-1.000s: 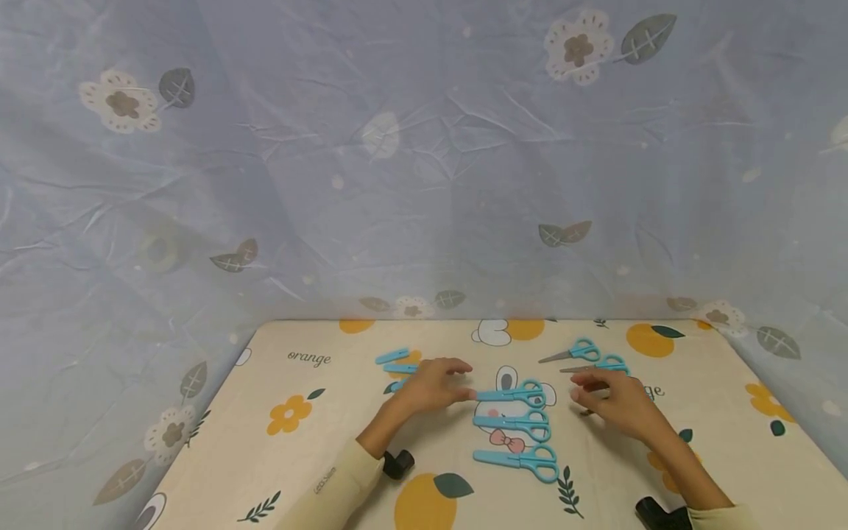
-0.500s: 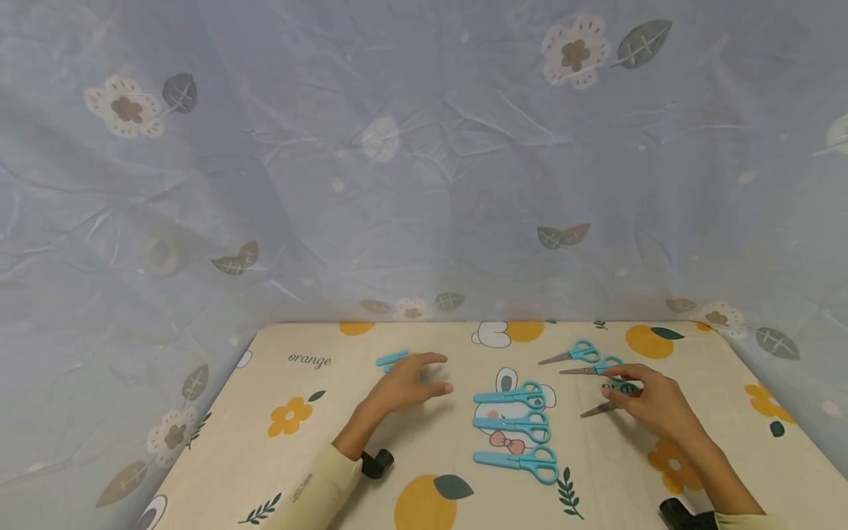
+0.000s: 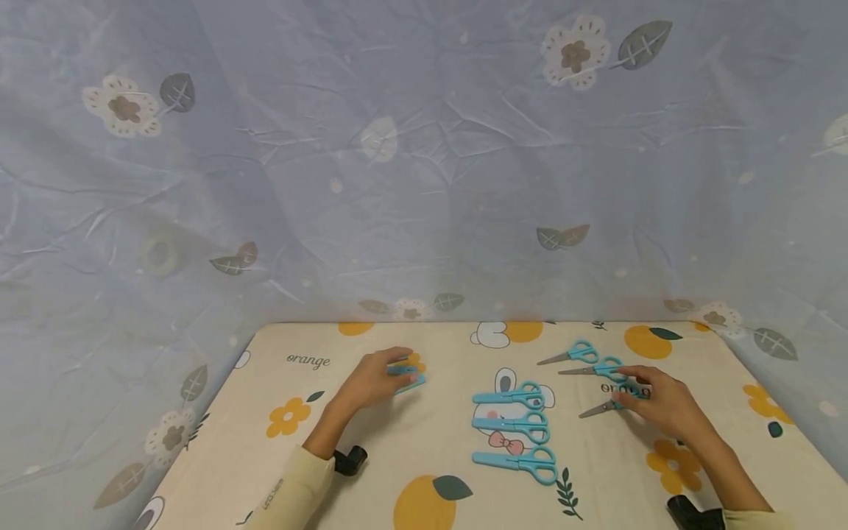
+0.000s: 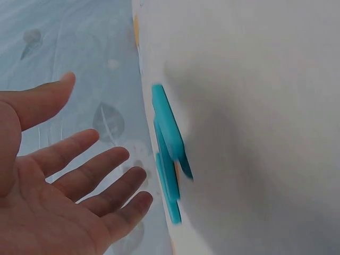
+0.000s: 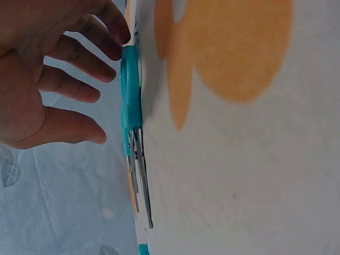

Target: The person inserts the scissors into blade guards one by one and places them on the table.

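Note:
My left hand (image 3: 372, 380) hovers with spread fingers over a few light-blue blade covers (image 3: 411, 386), partly hiding them in the head view. The left wrist view has the same covers (image 4: 169, 127) lying beyond the fingertips, apart from them. At the right, three pairs of bare-bladed scissors lie on the cloth: the far pair (image 3: 584, 352), the middle pair (image 3: 606, 369) and the near pair (image 3: 601, 408). My right hand (image 3: 665, 403) is over the near pair's handle, fingers loosely bent. In the right wrist view its thumb stands apart from the scissors handle (image 5: 131, 87).
Between the hands lie three covered scissors in a column: the top one (image 3: 509, 397), the middle one (image 3: 510, 425) and the bottom one (image 3: 515, 461). A patterned cloth (image 3: 318, 464) covers the table. A grey-blue curtain (image 3: 424, 184) hangs behind the table's far edge.
The left hand has moved left, away from the covered scissors to the blade covers. The right hand has shifted right and towards me, over the near bare scissors.

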Available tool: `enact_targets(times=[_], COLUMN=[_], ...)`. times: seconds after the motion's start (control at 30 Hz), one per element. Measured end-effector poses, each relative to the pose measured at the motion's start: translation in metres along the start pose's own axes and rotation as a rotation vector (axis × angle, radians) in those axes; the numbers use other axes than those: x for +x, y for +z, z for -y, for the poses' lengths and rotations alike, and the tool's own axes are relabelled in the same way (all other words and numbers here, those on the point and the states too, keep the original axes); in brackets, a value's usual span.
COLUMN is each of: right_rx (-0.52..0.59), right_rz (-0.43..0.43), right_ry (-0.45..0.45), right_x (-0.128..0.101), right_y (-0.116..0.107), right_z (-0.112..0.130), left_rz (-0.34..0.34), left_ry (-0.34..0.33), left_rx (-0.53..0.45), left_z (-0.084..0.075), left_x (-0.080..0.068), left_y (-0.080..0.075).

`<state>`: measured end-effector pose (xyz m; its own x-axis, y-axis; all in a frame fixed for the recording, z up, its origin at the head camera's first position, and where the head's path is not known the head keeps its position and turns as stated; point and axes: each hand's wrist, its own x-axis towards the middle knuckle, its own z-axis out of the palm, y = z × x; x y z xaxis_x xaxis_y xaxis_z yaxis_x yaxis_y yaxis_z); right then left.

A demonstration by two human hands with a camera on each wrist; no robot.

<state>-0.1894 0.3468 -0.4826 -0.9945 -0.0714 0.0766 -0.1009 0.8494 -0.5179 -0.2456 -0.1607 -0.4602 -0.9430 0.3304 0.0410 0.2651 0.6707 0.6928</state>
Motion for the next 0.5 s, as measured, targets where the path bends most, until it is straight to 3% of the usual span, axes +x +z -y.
enact_targets(times=[0.2, 0.5], right_rx=[-0.012, -0.018], right_rz=[0.006, 0.004], right_ry=[0.021, 0.027], right_x=[0.002, 0.006], right_y=[0.003, 0.001], right_z=[-0.005, -0.005], left_rz=[-0.012, -0.037], left_ry=[-0.005, -0.015], left_rx=[0.044, 0.015], left_z=[0.012, 0.019], left_x=[-0.004, -0.006], left_y=[-0.006, -0.007])
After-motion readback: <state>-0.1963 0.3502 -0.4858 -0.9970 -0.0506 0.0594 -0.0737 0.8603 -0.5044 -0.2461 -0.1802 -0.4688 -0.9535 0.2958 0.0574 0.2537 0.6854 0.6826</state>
